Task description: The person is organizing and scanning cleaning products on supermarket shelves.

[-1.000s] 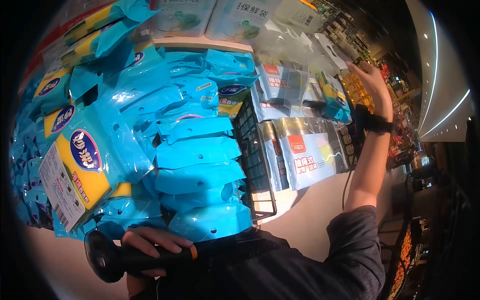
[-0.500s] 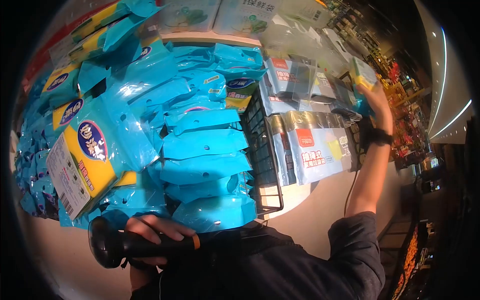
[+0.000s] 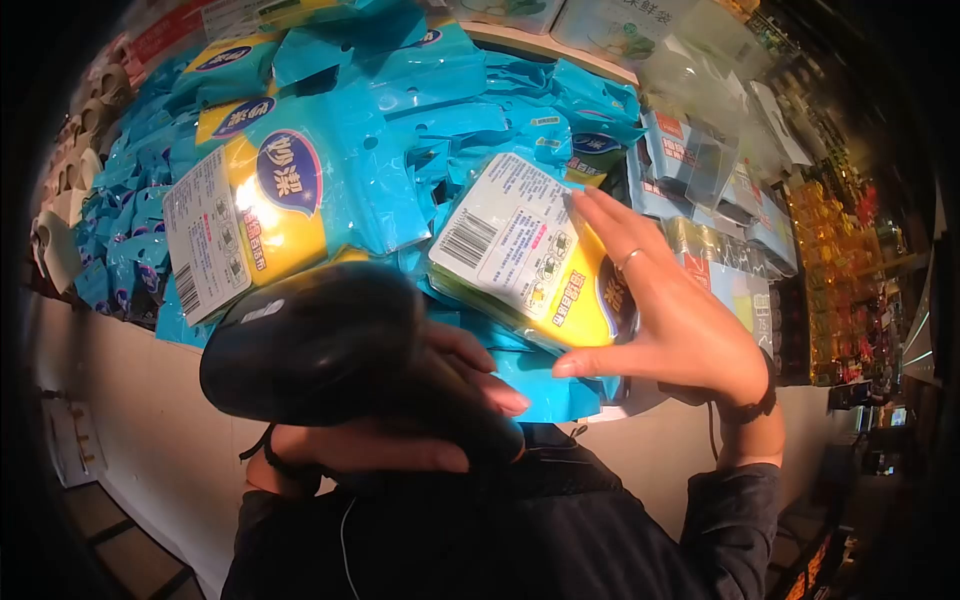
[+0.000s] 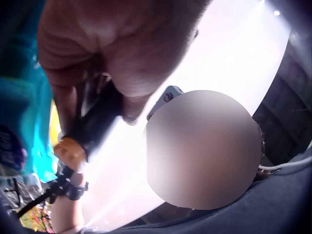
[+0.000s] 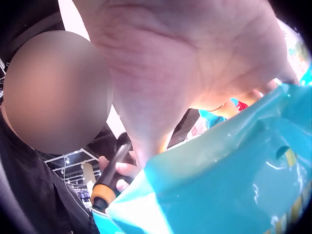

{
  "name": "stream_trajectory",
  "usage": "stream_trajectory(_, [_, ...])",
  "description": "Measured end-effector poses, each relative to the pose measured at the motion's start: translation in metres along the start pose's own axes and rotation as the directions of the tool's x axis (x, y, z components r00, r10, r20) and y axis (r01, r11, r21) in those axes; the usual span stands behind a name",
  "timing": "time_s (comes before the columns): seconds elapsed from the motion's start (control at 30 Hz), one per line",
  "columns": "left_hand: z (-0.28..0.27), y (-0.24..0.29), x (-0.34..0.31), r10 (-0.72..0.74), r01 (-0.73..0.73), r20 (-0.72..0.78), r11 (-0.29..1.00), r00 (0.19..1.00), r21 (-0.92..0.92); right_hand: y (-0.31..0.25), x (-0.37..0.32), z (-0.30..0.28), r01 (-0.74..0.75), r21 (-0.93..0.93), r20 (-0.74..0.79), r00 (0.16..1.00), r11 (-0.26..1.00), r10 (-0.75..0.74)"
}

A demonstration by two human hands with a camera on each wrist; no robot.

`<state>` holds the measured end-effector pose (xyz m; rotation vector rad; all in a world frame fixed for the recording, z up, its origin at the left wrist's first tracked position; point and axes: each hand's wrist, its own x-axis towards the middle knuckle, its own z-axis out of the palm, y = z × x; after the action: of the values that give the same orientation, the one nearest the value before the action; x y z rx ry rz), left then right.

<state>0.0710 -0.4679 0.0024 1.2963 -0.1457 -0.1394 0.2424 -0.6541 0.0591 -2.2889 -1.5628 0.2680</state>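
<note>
Closest to the head camera, a black scanner (image 3: 310,345) looms large and blurred. Its handle is mostly hidden inside the left hand (image 3: 385,445), whose fingers curl round it. Just beyond, the right hand (image 3: 690,335) clasps a sponge pack (image 3: 520,250), thumb under its lower edge and fingers spread along its side. The pack is yellow in blue plastic, its white barcode label turned to the camera. Behind hang crowded blue packs (image 3: 300,190), the outermost cut off.
</note>
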Motion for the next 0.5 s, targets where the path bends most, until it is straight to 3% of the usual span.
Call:
stream_trajectory(0.03, [0.009, 0.005, 0.003, -0.045, 0.04, -0.036, 0.992, 0.998, -0.123, 0.0, -0.004, -0.006, 0.005, 0.002, 0.004, 1.0, 1.0, -0.005])
stream_trajectory(0.1, [0.007, 0.011, 0.018, 0.027, -0.072, 0.183, 0.967, 0.983, 0.243, -0.006, -0.014, -0.025, 0.127, 0.286, 0.04, 0.989, 0.95, -0.144])
stream_trajectory(0.17, [0.021, 0.011, 0.028, 0.0, -0.017, 0.196, 0.996, 0.981, 0.085, -0.016, -0.028, -0.02, 0.138, 0.553, 0.05, 0.979, 0.822, -0.198])
stream_trajectory(0.2, [0.026, 0.015, 0.035, 0.22, -0.304, 0.273, 0.898, 0.937, 0.319, -0.019, -0.036, -0.01, 0.151, 0.621, 0.026, 0.977, 0.769, -0.213])
stream_trajectory(0.23, [0.032, 0.018, 0.043, 0.364, -0.464, 0.295, 0.769, 0.883, 0.439, -0.02, -0.041, -0.001, 0.163, 0.684, 0.001, 0.975, 0.711, -0.224])
stream_trajectory(0.3, [0.043, 0.007, 0.045, 0.333, -0.381, 0.285, 0.916, 0.899, 0.13, -0.024, -0.045, 0.0, 0.313, 0.349, 0.056, 0.934, 0.883, -0.353])
stream_trajectory(0.33, [0.045, 0.003, 0.047, 0.331, -0.378, 0.281, 0.916, 0.901, 0.133, -0.02, -0.046, 0.01, 0.292, 0.515, 0.021, 0.936, 0.806, -0.352])
stream_trajectory(0.37, [0.047, 0.002, 0.049, 0.316, -0.41, 0.309, 0.855, 0.897, 0.318, -0.028, -0.047, 0.011, 0.295, 0.52, 0.02, 0.934, 0.802, -0.357])
stream_trajectory(0.4, [0.049, 0.0, 0.051, 0.294, -0.433, 0.337, 0.758, 0.894, 0.487, -0.044, -0.045, 0.01, 0.136, 0.809, -0.107, 0.991, 0.572, -0.085])
stream_trajectory(0.43, [0.05, 0.0, 0.053, 0.268, -0.446, 0.361, 0.631, 0.893, 0.635, -0.052, -0.044, 0.009, 0.059, 0.975, -0.107, 0.969, 0.214, 0.223])
stream_trajectory(0.5, [0.052, 0.001, 0.055, 0.408, -0.489, 0.291, 0.561, 0.865, 0.668, -0.019, -0.054, 0.002, 0.368, 0.927, -0.37, 0.928, 0.069, 0.029])
